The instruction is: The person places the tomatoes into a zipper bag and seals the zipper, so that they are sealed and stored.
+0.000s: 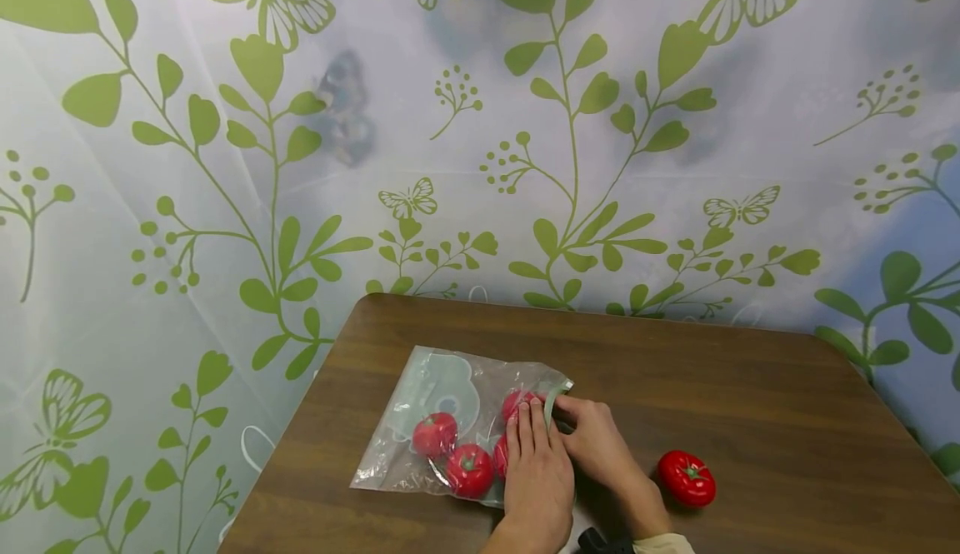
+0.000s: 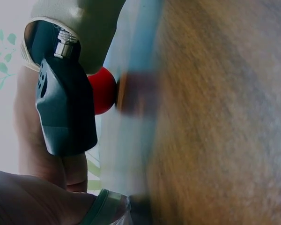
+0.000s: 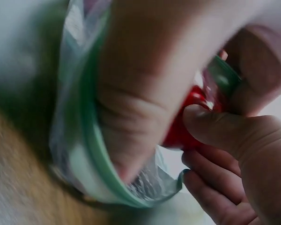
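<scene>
A clear zip bag (image 1: 397,421) with a green rim lies on the table, several red tomatoes (image 1: 470,471) inside it. My left hand (image 1: 536,475) rests over the mouth side, fingers laid straight along the top. In the right wrist view, the left thumb (image 3: 136,103) is tucked inside the green rim (image 3: 91,136), holding the mouth apart. At that mouth my right hand (image 1: 600,441) holds a red tomato (image 3: 178,129) between thumb and fingers; the head view hides most of this grip. Another tomato (image 1: 686,478) sits loose, right of the right wrist.
The brown wooden table (image 1: 750,404) extends past the bag on both sides. Behind it hangs a pale curtain (image 1: 465,121) with green leaves and butterflies. A black wrist camera (image 2: 65,108) is on the right wrist, below a beige sleeve (image 2: 96,28).
</scene>
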`<state>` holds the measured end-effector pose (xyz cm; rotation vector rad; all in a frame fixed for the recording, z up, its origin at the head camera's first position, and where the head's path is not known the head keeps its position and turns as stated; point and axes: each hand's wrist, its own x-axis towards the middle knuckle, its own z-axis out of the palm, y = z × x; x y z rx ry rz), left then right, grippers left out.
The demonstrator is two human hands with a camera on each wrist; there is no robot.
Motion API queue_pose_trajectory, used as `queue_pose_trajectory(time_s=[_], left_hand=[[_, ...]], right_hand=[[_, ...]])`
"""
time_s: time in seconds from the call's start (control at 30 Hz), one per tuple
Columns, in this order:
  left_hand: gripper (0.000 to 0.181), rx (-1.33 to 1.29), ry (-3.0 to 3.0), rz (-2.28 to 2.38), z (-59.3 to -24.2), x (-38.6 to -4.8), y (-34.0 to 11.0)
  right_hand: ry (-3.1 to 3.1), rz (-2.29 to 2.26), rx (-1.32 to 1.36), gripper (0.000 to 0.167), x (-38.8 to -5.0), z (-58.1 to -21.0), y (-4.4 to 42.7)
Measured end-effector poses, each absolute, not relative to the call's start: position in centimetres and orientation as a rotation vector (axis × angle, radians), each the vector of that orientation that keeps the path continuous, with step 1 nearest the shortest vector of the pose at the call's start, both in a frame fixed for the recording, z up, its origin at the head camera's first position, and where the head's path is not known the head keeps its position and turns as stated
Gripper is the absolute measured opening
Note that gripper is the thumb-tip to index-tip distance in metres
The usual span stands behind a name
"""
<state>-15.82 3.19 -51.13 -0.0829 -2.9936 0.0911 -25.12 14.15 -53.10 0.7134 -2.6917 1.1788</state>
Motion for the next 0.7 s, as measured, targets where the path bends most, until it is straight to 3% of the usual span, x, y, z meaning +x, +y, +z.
queue_pose_trajectory(time_s=[0.23, 0.7], left_hand=[[0.078, -0.099, -3.071, 0.082, -51.0, -15.9, 3.1], [0.074, -0.092, -3.132, 0.085, -50.6, -16.1, 3.3]], right_hand=[[-2.744, 1.223, 0.827, 0.039, -25.0, -52.4, 15.4], [-2.858, 1.219, 0.775, 0.049, -23.2, -48.8, 19.8]])
